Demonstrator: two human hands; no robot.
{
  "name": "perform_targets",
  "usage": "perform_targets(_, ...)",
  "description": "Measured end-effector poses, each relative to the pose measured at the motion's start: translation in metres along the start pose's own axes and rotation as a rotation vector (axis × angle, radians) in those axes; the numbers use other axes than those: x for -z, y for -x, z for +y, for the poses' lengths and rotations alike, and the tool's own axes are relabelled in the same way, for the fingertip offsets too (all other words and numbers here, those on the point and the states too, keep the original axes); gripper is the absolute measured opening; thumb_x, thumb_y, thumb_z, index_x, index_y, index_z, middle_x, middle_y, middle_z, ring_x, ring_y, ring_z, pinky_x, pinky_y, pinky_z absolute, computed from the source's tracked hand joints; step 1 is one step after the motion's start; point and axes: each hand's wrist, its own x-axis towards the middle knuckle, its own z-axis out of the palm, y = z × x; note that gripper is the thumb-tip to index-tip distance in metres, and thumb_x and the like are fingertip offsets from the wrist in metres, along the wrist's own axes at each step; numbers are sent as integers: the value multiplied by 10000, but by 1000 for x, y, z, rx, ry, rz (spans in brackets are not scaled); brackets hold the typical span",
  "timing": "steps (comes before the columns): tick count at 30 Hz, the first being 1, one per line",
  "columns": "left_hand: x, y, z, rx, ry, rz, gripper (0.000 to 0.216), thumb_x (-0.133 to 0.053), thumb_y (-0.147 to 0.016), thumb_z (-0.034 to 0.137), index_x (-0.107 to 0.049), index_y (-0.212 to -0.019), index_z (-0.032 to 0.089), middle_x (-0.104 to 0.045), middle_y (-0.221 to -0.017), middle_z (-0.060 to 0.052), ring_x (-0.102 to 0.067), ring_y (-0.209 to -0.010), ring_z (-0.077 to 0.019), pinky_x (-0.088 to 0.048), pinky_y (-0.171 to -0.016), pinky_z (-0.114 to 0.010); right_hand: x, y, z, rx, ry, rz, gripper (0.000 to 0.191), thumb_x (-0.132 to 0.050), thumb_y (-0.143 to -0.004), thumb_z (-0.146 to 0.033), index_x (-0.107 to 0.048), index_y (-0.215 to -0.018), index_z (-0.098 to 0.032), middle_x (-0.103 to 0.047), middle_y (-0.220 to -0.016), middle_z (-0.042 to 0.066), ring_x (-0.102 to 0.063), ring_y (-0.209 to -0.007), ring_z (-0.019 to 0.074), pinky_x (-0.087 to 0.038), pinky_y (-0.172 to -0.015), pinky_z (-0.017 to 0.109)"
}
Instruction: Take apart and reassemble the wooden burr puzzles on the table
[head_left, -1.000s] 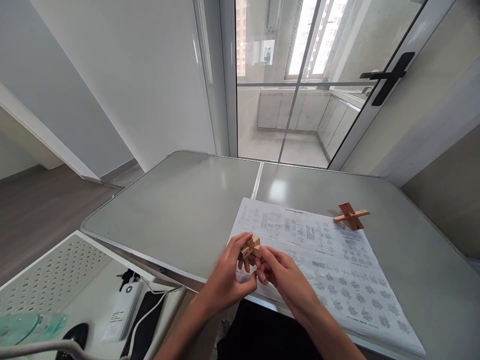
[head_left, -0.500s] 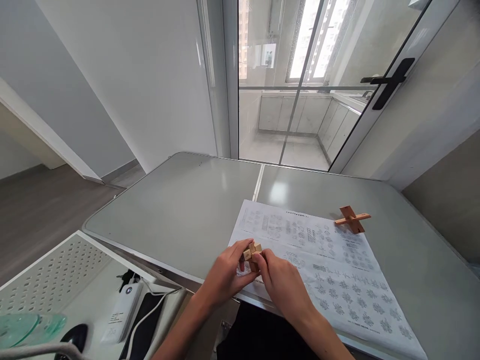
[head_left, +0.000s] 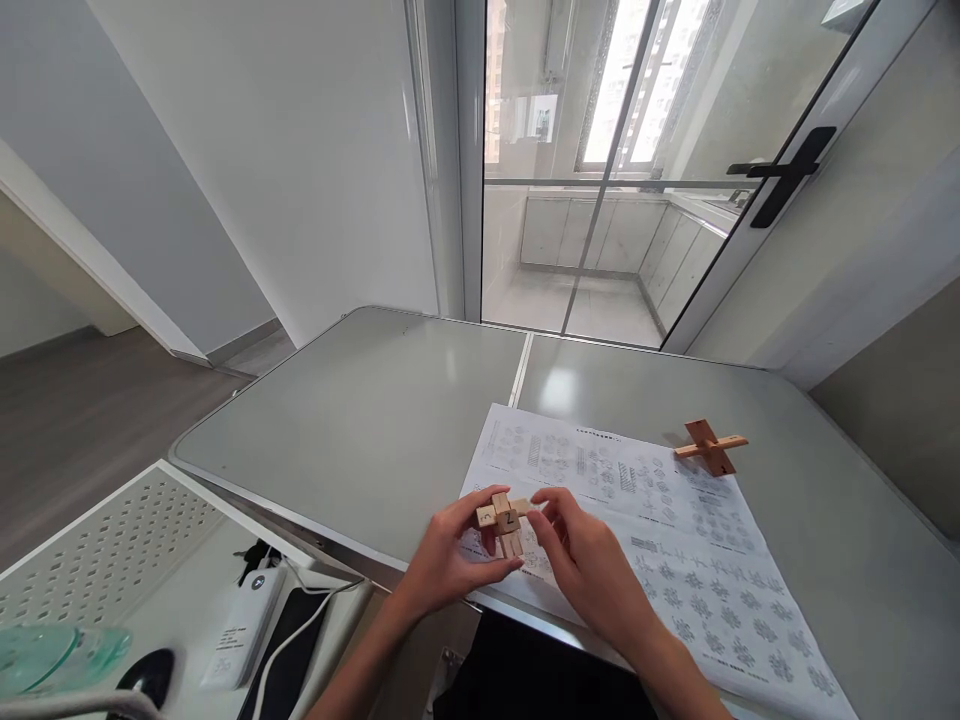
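Note:
A small wooden burr puzzle (head_left: 507, 520) of interlocking light blocks is held above the near edge of a printed sheet (head_left: 600, 460). Dark numbers mark some block ends, one of them a 2. My left hand (head_left: 450, 550) grips the puzzle from the left, fingers along its top and back, thumb below. From the right, my right hand (head_left: 589, 555) has its thumb and index finger at the end of a bar sticking out of the puzzle. Its other fingers are curled.
A crossed wooden piece (head_left: 709, 448) rests at the sheet's far right corner on the grey table (head_left: 360, 420). Lower left, a white perforated cart (head_left: 120, 530) holds a white box (head_left: 241, 628), keys (head_left: 253, 560), a cable and a greenish clear container (head_left: 60, 658).
The puzzle has been turned, so its numbered block faces me. My right hand has drawn back from over its front to the right-hand bar. The view has shifted slightly.

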Motion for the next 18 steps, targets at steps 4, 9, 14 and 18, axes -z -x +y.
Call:
perform_targets(4,4,3,-3,27,206,-73,744,-886,-768,338,-588,-1439,220,-714,-1178,-78,-684,-1012,-239,-569,-954,-364,7,-4,0,90,-65,-135,308,-467,-1074,-511,-599,-1253,-298,-714,-1111,64,-667,-841,229,-498,-754,365)
perform_targets(9,7,3,-4,26,227,-95,713,-896,-759,304,-614,-1410,240,-691,-1189,-71,-669,-1023,-235,-566,-955,-368,4,-7,-5,90,0,-197,329,-349,-1114,-454,-598,-1012,-266,-671,-920,37,-580,-749,217,-419,-695,353)
perform_targets(14,8,2,-5,-22,202,-88,696,-923,-731,322,-645,-1366,265,-631,-1256,-89,-654,-976,-214,-584,-859,-332,3,-6,-9,46,-55,-219,382,-321,-1114,-470,-521,-866,-259,-610,-807,11,-522,-709,205,-380,-681,338)
perform_targets(18,7,3,-9,-20,207,-95,730,-915,-732,280,-618,-1398,275,-669,-1203,-74,-659,-998,-220,-572,-899,-348,5,-6,-11,10,-108,-236,416,-347,-1097,-505,-446,-778,-257,-572,-749,0,-481,-675,194,-357,-652,327)
